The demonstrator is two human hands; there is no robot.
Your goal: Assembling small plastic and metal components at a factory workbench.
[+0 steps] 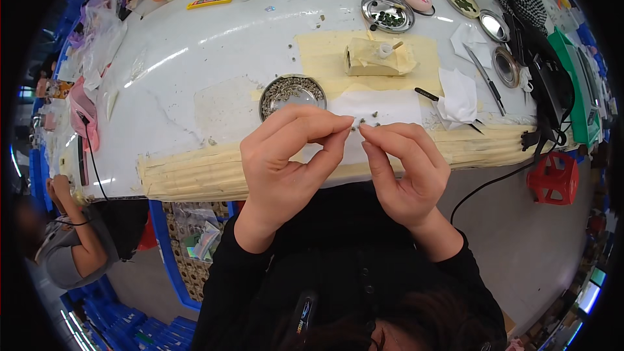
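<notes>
white surface (195, 58): round metal dish (292, 94) of small grey bits lying behind the left hand (286, 169); left hand's grip pinching narrow on a tiny dark bit (355, 125); right hand (406, 169) pinching it too; crumpled tissue (458, 97) lying right.

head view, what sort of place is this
Probably a small handwork or assembly workshop: a white worktable edged with masking tape, round metal dishes of tiny parts, tweezers, and both hands pinching a tiny piece.
</notes>
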